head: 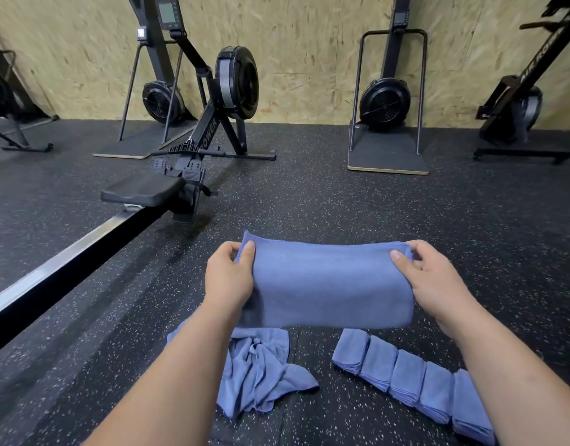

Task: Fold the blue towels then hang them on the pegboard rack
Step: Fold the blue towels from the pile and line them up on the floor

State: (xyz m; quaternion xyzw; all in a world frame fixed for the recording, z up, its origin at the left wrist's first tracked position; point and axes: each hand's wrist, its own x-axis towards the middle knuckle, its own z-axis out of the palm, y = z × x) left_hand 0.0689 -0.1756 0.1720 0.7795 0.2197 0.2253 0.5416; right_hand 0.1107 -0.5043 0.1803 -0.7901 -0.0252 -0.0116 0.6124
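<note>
Outstretched, both hands apart, left hand [227,278] and right hand [433,278] pinching blue towel [332,284] corners.

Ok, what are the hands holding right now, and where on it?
Both hold one blue towel, doubled over: the left hand pinches its top left corner, the right hand its top right corner.

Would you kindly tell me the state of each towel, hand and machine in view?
Held towel: doubled over, stretched between both hands.
Left hand: pinches its left top corner.
Right hand: pinches its right top corner.
Crumpled towels: unfolded, heaped on the floor.
Folded towels: folded, in a row on the floor.
Rowing machine: unused, seat empty.
</note>
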